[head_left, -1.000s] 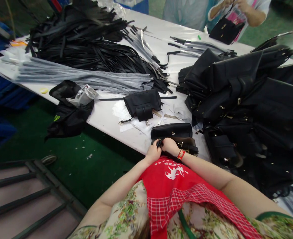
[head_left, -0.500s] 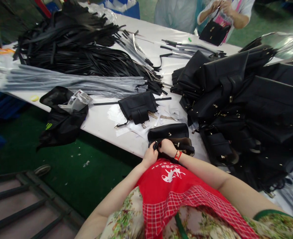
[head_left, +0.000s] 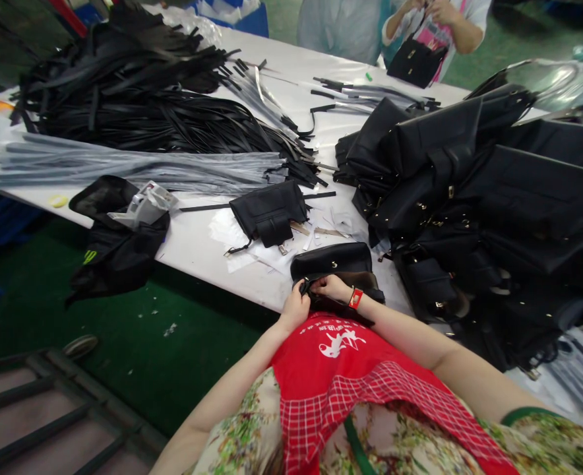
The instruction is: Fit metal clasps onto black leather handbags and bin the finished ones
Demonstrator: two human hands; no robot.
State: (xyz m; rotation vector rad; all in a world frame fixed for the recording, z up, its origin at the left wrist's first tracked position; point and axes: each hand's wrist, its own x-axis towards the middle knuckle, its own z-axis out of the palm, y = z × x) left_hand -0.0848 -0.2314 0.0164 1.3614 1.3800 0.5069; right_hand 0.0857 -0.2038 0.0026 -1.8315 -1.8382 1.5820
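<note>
A black handbag (head_left: 332, 260) with a gold clasp lies at the table's near edge, right in front of me, its flap side away from me. My left hand (head_left: 296, 305) is closed on the bag's left end, around a short black strap piece. Close beside it, my right hand (head_left: 332, 287) pinches at the same spot, fingertips bent over the bag's side. What exactly lies between the right fingertips is too small to make out. Beyond the bag, a smaller black bag (head_left: 272, 210) with a strap rests on paper scraps.
Black straps (head_left: 138, 119) are heaped at the far left, with grey plastic-wrapped strips (head_left: 138, 165) before them. Black bags (head_left: 469, 191) pile up on the right. A black pouch (head_left: 118, 244) hangs over the table edge. Across the table a co-worker holds a black bag (head_left: 415, 61).
My right hand has shifted slightly left and its fingers have changed their pinch near the strap piece. My left hand stays at the bag's end. The view has moved a little.
</note>
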